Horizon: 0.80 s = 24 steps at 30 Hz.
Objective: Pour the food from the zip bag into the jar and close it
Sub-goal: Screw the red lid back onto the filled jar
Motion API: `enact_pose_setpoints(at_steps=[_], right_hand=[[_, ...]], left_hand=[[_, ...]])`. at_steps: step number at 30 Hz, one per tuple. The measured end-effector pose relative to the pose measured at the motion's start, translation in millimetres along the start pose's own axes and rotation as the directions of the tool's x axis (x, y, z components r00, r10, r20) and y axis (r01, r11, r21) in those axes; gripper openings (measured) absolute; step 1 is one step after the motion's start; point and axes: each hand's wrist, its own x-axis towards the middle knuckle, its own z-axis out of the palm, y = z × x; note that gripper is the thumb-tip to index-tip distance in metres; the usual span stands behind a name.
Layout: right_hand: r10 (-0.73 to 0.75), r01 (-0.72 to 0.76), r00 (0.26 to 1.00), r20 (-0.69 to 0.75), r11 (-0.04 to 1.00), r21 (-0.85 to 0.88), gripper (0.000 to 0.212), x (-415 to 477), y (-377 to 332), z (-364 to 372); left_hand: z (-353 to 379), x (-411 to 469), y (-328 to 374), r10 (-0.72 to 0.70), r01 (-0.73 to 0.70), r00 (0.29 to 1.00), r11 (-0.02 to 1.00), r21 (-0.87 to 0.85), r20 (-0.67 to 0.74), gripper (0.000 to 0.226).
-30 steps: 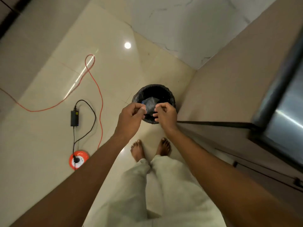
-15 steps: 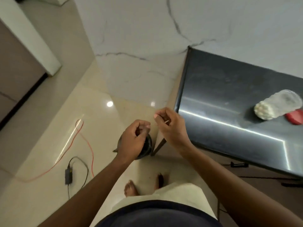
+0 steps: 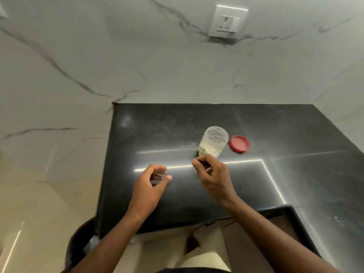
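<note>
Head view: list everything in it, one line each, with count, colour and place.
Jar: one, clear, with pale food inside, upright on the counter, lid off.
Lid: one, red, flat on the counter right of the jar.
Counter: one, black, glossy, against the wall.
Socket: one, white, on the marble wall above.
Bin: one, dark, on the floor at the counter's left corner.
Left hand: one, loosely curled, empty, above the counter.
Right hand: one, fingers pinched, just before the jar.

Red lid (image 3: 239,144), clear jar (image 3: 213,141) of white food, black counter (image 3: 275,184), grey-veined marble wall (image 3: 137,56)
</note>
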Motion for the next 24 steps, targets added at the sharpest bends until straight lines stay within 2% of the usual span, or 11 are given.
enact_pose_setpoints(at_steps=[3, 7, 9, 10, 12, 14, 16, 18, 21, 23, 24], right_hand=[[-0.001, -0.002, 0.996, -0.090, 1.000, -0.029, 0.008, 29.1, 46.6, -50.4], [0.002, -0.018, 0.978, -0.209, 0.997, -0.074, 0.006, 65.8, 100.8, -98.2], [0.030, -0.057, 0.981, -0.189, 0.988, -0.141, 0.010, 91.2, 127.0, -117.2], [0.039, -0.066, 0.990, -0.133, 0.976, -0.205, 0.018, 105.5, 138.1, -122.9], [0.109, -0.072, 0.991, 0.079, 0.924, -0.376, 0.042, 133.9, 157.7, -130.3], [0.262, -0.078, 0.925, 0.275, 0.840, -0.537, 0.064, 155.9, 170.0, -129.4], [0.380, -0.060, 0.843, 0.380, 0.770, -0.636, 0.075, 166.6, 179.9, -123.6], [0.420, -0.047, 0.819, 0.391, 0.729, -0.683, 0.075, 169.1, 187.6, -116.6], [0.360, -0.053, 0.877, 0.318, 0.731, -0.680, 0.072, 166.5, 186.4, -115.9], [0.279, -0.111, 0.933, 0.227, 0.824, -0.556, 0.076, 164.2, 175.5, -123.4], [0.248, -0.158, 0.954, 0.171, 0.895, -0.418, 0.077, 164.1, 166.5, -128.2]], left_hand=[[65.7, 25.9, 19.6, -0.014, 0.014, 0.999, 1.000, -0.001, 0.033, 0.041], [131.8, 56.9, 39.5, -0.060, 0.059, 0.996, 0.998, 0.012, 0.061, 0.084], [155.5, 72.6, 46.3, -0.065, 0.064, 0.996, 0.998, 0.018, 0.059, 0.101], [163.3, 80.1, 49.3, -0.051, 0.050, 0.998, 0.999, 0.018, 0.042, 0.106], [179.5, 94.8, 53.9, -0.022, 0.022, 1.000, 1.000, 0.018, -0.012, 0.110], [189.3, 106.8, 56.8, -0.008, 0.010, 0.999, 0.999, 0.035, -0.052, 0.109], [193.6, 114.4, 57.3, -0.009, 0.011, 0.998, 0.999, 0.034, -0.059, 0.105], [194.6, 119.8, 56.0, -0.013, 0.016, 0.998, 0.998, 0.052, -0.055, 0.103], [193.0, 122.7, 54.6, -0.012, 0.016, 0.999, 0.995, 0.103, -0.037, 0.099], [191.1, 121.8, 53.8, -0.003, 0.007, 1.000, 0.993, 0.120, -0.029, 0.097], [189.9, 121.4, 53.7, 0.002, 0.001, 1.000, 0.992, 0.128, -0.027, 0.096]])
